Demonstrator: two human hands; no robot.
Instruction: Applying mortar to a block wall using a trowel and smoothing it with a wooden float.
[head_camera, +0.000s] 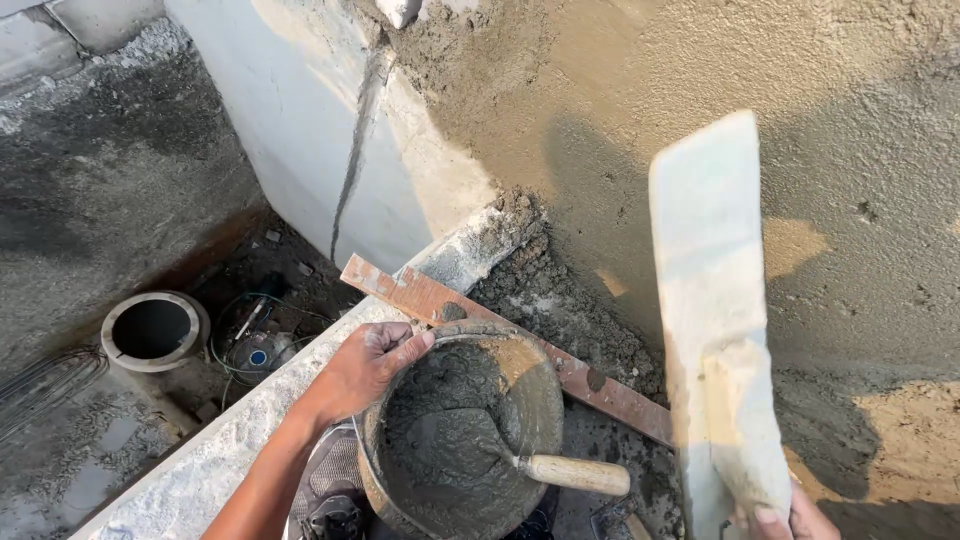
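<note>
My left hand (368, 366) grips the near-left rim of a round mortar bucket (545, 385) holding wet grey cement. A trowel with a pale wooden handle (573, 474) lies inside it, blade sunk in the mix. My right hand (785, 520), at the bottom right edge, holds the handle of a long whitish plastering float (710, 270) that stands upright in front of the freshly plastered wall (860, 200). Only the fingertips of that hand show.
A reddish wooden board (410, 292) lies diagonally on the rough concrete ledge (230, 445) behind the bucket, amid fallen mortar. Down to the left is a lower floor with a round pipe opening (153, 330), coiled wires (262, 340) and bundled rods (40, 385).
</note>
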